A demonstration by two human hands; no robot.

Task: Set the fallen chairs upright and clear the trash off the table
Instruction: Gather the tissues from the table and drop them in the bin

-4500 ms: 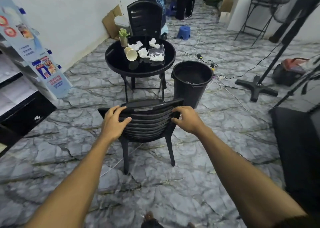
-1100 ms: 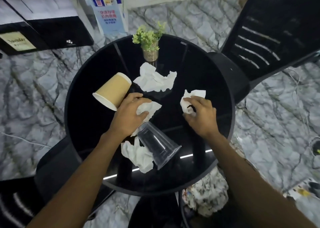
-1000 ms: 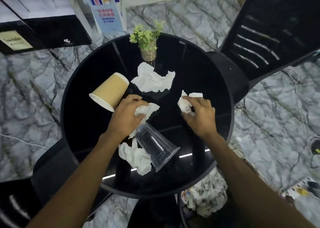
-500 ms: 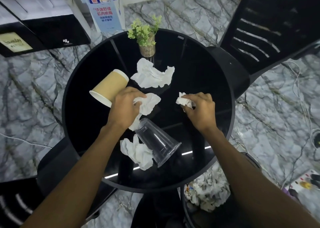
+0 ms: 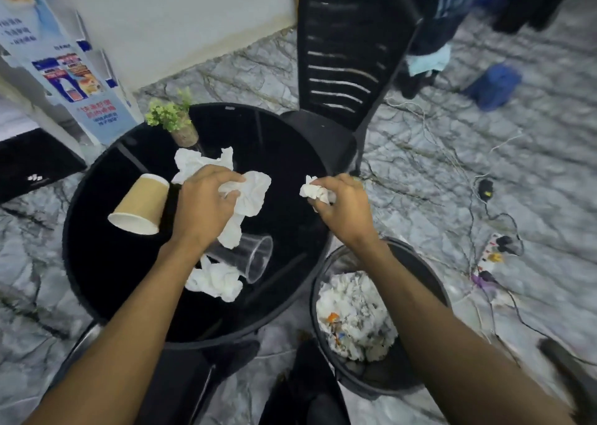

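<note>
Clearing of the table (image 5: 97, 263) is in hand. A crumpled tissue (image 5: 250, 195) is gripped in the left hand (image 5: 203, 211); a small wad (image 5: 311, 190) is clenched in the right hand (image 5: 342, 211) at the right rim. Both are judged due for the bin (image 5: 429, 282), near right. A paper cup (image 5: 140, 205), clear cup (image 5: 245, 258) and two tissues remain.
</note>
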